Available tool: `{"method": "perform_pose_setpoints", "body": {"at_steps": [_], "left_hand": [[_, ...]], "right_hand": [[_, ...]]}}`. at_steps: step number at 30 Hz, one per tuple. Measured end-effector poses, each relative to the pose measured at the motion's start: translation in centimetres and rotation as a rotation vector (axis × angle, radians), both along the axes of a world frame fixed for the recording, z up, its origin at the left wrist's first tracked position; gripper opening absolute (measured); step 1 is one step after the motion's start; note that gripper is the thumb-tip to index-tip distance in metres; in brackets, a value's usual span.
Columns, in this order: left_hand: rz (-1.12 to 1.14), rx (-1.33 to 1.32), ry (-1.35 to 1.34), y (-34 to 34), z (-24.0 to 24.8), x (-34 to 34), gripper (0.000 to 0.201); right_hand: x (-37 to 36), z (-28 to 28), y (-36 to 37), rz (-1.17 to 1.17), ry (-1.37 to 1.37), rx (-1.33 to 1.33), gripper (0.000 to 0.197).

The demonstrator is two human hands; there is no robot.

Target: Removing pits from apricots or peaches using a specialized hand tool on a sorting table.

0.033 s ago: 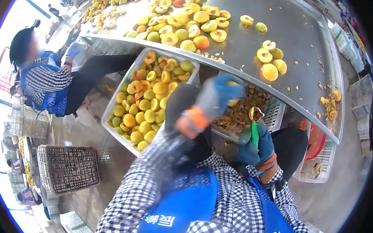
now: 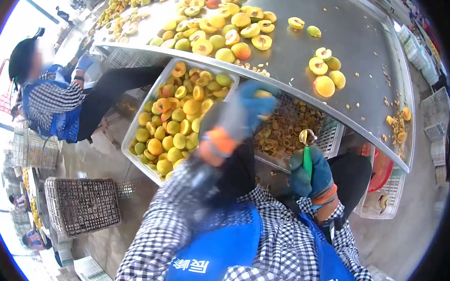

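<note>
My left hand (image 2: 252, 104), in a blue glove with an orange cuff, is raised and motion-blurred over the gap between two crates. It grips a small yellow peach piece (image 2: 262, 94). My right hand (image 2: 309, 175), also blue-gloved, holds a green-handled pitting tool (image 2: 307, 147) upright, its metal loop near the table edge. A white crate (image 2: 133, 135) to the left holds several halved peaches. The crate under the table (image 2: 332, 136) holds brown pits. Whole and halved peaches (image 2: 225, 39) lie on the steel table (image 2: 357, 35).
Another person (image 2: 49, 101) in a checked shirt and blue apron sits at the left by the table. A dark wire basket (image 2: 81, 204) stands on the floor at lower left. A red basin (image 2: 381, 169) and a white crate (image 2: 384, 205) sit at my right.
</note>
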State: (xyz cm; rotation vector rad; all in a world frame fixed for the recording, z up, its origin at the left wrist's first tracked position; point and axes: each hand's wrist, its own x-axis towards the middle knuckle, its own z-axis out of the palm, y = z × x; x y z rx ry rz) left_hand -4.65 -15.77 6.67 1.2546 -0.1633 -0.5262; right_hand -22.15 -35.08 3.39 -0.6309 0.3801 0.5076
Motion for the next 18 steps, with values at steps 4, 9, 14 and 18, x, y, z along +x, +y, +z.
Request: {"method": "perform_pose_setpoints", "body": {"at_steps": [4, 9, 14, 18], "left_hand": [[0.382, 0.904, -0.874, 10.1, -6.4, 9.8, 0.035], [-0.450, 1.771, -0.712, 13.3, -20.0, 13.5, 0.100], [-0.418, 1.607, -0.739, 14.1, -12.4, 16.0, 0.045], [0.033, 1.590, -1.007, 9.6, -1.5, 14.2, 0.031]], "right_hand": [[0.6, -1.8, -1.3, -0.194, 0.292, -0.534, 0.061], [0.9, -3.5, -1.1, 0.002, -0.258, -0.702, 0.045], [1.4, -2.7, -2.0, -0.089, 0.157, -0.688, 0.035], [1.4, -2.0, -2.5, 0.028, 0.014, -0.909, 0.030]]}}
